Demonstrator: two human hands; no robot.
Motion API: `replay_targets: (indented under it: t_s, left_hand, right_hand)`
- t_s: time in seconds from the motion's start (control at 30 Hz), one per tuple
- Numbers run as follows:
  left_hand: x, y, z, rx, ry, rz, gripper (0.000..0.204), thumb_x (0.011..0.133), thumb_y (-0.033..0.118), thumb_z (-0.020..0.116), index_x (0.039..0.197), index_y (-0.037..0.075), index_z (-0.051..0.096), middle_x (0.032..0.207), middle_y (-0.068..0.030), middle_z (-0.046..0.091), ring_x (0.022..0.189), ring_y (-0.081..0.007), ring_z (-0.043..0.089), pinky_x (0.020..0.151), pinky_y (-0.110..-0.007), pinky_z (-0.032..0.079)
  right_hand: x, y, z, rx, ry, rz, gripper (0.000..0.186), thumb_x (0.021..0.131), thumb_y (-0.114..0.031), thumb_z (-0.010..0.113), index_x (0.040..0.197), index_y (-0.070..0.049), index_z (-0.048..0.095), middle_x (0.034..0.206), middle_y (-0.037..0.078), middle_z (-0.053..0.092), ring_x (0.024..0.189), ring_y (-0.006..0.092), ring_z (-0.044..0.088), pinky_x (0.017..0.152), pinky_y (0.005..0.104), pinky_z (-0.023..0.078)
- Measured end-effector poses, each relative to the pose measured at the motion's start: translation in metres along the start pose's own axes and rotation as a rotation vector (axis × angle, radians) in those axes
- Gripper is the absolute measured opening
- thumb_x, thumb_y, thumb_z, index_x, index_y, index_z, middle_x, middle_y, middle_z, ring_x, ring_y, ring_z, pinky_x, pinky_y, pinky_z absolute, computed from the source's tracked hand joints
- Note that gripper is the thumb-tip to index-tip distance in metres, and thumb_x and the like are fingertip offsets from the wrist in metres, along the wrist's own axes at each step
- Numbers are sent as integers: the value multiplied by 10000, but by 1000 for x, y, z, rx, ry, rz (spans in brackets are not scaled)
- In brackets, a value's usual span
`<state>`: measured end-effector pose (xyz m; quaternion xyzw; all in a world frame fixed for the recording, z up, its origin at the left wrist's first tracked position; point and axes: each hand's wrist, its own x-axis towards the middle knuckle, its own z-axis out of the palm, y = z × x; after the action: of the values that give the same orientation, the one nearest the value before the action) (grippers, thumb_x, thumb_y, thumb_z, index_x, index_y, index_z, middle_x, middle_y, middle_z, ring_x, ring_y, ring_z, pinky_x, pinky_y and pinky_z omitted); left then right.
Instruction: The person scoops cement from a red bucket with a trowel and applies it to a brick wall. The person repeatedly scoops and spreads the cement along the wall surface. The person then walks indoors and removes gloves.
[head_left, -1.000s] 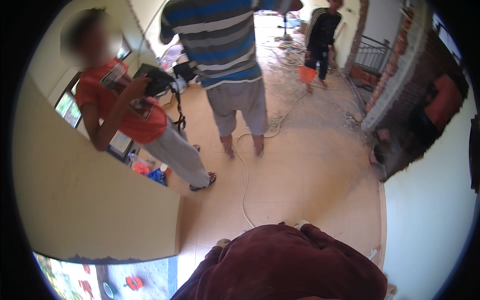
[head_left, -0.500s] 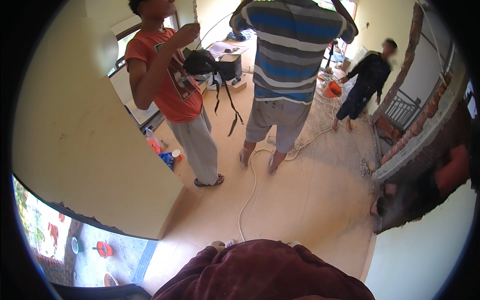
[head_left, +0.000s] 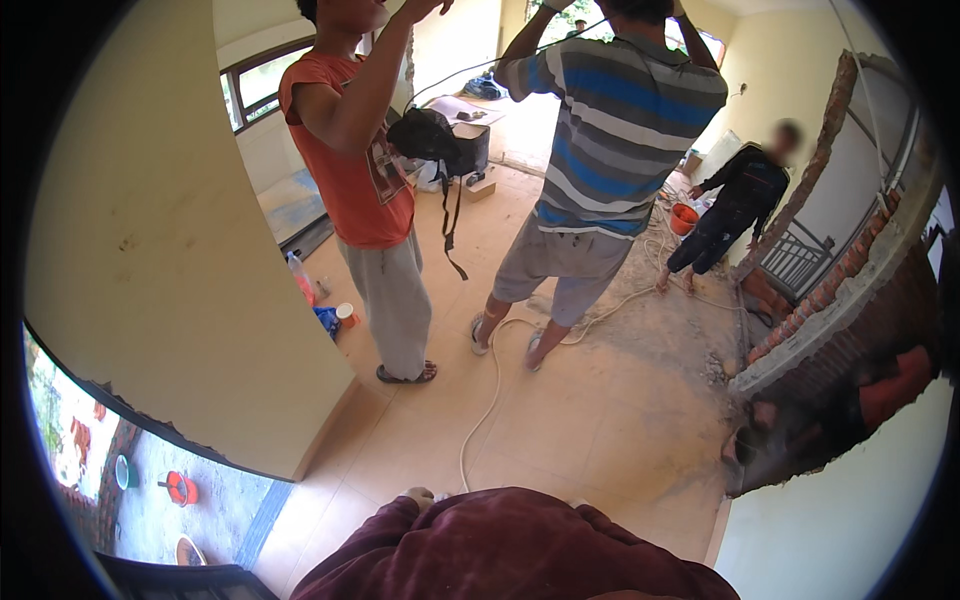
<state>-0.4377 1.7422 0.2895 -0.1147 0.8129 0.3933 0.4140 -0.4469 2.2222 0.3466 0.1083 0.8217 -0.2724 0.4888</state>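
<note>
My maroon top [head_left: 515,545] fills the bottom edge and covers most of both my arms. Past its left side a small pale part of my left hand [head_left: 418,494] shows, close to the pale cable [head_left: 492,400] on the floor; its fingers are hidden. Only a sliver of what seems to be my right hand [head_left: 577,503] peeks out on the other side. What either hand holds, if anything, cannot be made out. Ahead, a person in a striped shirt [head_left: 620,130] raises both arms. Left of them, a person in an orange shirt [head_left: 345,170] lifts one arm beside a black bag [head_left: 425,135].
A person in dark clothes [head_left: 745,190] stands near an orange bucket [head_left: 684,219] at the back right. Another person [head_left: 890,385] is in the broken wall opening at right. A white cup [head_left: 346,312] stands by the left wall [head_left: 170,250]. Rubble [head_left: 712,370] lies along the right.
The striped-shirt person has shifted right in view and leans. The orange-shirt person's arm has gone higher. My view has turned slightly; my hands stay low, mostly hidden.
</note>
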Motion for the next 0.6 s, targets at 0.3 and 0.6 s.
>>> replay_targets:
  t_s: [0.3,0.6]
  left_hand:
    - [-2,5,-25,79,-22,55,500,780,368,700,1152,36,739,1153,-195,726,1108,-322,684,968,-388,525]
    - [17,-42,-25,24,-29,41,525,796,416,687,1187,69,732,1203,-186,711,1161,-324,661,996,-395,515]
  right_hand:
    - [22,-7,11,43,60,-46,525,866,-497,669,1224,-118,729,1230,134,715,1152,302,672,967,393,518]
    - [33,-10,28,0,52,-16,535,891,-513,629,1220,-102,723,1223,155,712,1165,326,662,965,419,510]
